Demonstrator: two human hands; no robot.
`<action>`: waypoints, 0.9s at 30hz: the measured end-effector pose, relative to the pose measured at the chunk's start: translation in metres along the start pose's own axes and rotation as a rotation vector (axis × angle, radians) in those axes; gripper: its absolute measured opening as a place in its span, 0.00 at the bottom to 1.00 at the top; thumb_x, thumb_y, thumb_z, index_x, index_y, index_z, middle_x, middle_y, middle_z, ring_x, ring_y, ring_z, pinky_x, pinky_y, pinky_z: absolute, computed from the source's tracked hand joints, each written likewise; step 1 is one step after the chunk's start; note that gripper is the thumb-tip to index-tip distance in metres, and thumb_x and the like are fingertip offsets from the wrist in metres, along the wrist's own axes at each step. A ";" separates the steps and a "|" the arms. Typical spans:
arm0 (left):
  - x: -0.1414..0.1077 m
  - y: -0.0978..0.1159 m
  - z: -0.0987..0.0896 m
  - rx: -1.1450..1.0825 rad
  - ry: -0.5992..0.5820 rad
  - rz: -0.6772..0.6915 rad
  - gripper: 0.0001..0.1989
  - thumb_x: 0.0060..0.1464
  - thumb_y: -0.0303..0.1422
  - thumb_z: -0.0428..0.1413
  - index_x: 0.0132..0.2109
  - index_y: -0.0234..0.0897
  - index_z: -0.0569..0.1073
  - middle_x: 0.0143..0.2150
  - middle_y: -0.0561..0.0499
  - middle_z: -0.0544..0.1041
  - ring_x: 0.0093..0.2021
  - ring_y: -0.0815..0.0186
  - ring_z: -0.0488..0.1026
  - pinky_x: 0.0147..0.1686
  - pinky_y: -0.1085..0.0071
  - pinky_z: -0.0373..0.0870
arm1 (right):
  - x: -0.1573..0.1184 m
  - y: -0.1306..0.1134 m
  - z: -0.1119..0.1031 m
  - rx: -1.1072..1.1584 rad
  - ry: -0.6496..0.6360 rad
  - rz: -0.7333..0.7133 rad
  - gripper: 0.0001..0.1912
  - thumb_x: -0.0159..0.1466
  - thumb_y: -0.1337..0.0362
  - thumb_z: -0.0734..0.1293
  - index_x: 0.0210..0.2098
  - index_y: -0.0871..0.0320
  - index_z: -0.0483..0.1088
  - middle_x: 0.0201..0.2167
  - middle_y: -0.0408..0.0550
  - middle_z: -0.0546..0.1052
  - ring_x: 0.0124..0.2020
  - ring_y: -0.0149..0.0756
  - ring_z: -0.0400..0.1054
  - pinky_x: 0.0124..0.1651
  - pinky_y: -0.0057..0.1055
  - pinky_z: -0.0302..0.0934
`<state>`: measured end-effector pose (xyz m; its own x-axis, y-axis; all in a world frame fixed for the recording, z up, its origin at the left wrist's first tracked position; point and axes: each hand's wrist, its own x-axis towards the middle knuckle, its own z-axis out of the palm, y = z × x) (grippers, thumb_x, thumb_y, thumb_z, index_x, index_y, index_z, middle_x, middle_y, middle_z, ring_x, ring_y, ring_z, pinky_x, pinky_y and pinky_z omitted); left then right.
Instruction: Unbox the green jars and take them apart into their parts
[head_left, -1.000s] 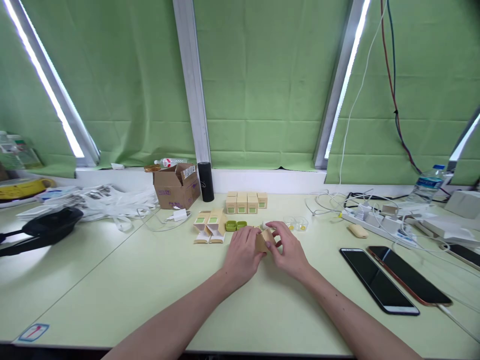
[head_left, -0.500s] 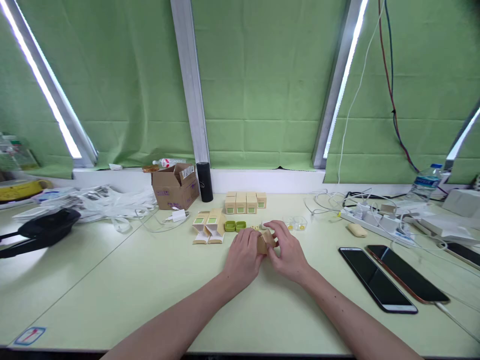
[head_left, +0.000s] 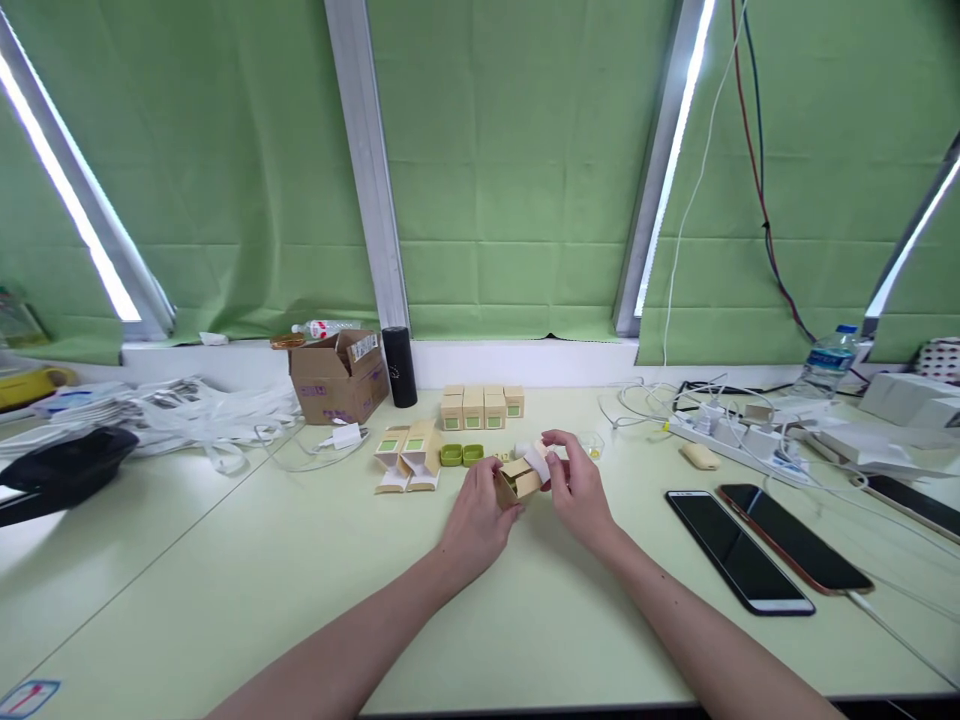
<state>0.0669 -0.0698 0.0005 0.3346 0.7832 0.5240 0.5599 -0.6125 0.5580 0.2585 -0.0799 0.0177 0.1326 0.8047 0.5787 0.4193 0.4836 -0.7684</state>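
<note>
Just above the table, a small tan cardboard box (head_left: pixel 517 484) is tilted between my two hands. My left hand (head_left: pixel 474 518) wraps round its left side. The fingers of my right hand (head_left: pixel 579 492) pinch a raised flap (head_left: pixel 537 462) with a pale inner face. The box looks open at this end; what lies inside cannot be made out. Beyond my left hand sit small green square containers (head_left: pixel 461 455), and left of them two opened tan boxes (head_left: pixel 409 455). Partly behind my right hand is a clear plastic case (head_left: pixel 592 446) with something yellow in it.
Several small tan boxes (head_left: pixel 482 410) stand in a row at the back. A brown carton (head_left: pixel 341 378) and a black cylinder (head_left: pixel 399 367) are to their left. Phones (head_left: pixel 739 550), a power strip (head_left: pixel 731 440) and tangled cables lie on the right.
The box between my hands has turned, and its flap now stands raised with the pale inside showing. My right hand has shifted slightly away from my left. The whole view has swung a little right.
</note>
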 end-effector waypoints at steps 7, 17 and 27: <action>0.003 0.000 -0.003 -0.012 -0.054 0.010 0.22 0.59 0.31 0.60 0.56 0.41 0.58 0.52 0.42 0.73 0.51 0.51 0.75 0.50 0.52 0.74 | 0.010 0.012 -0.001 0.130 0.061 0.166 0.19 0.72 0.50 0.60 0.56 0.53 0.64 0.54 0.57 0.73 0.36 0.40 0.75 0.32 0.40 0.77; 0.003 0.002 -0.004 0.011 -0.081 0.031 0.26 0.61 0.30 0.59 0.63 0.40 0.60 0.59 0.40 0.73 0.59 0.50 0.73 0.56 0.50 0.72 | 0.018 0.039 -0.011 -0.387 0.158 -0.420 0.24 0.67 0.77 0.54 0.55 0.54 0.71 0.51 0.58 0.75 0.55 0.48 0.71 0.55 0.49 0.72; 0.002 -0.001 -0.002 0.039 -0.042 0.129 0.35 0.60 0.29 0.59 0.71 0.42 0.56 0.63 0.38 0.72 0.62 0.49 0.72 0.61 0.46 0.69 | 0.011 0.022 -0.009 -0.316 -0.011 -0.696 0.30 0.60 0.81 0.57 0.57 0.53 0.68 0.39 0.48 0.83 0.37 0.40 0.77 0.48 0.45 0.68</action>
<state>0.0652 -0.0674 0.0025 0.4367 0.7028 0.5616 0.5388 -0.7043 0.4623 0.2773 -0.0631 0.0095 -0.2644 0.3545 0.8969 0.6398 0.7603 -0.1119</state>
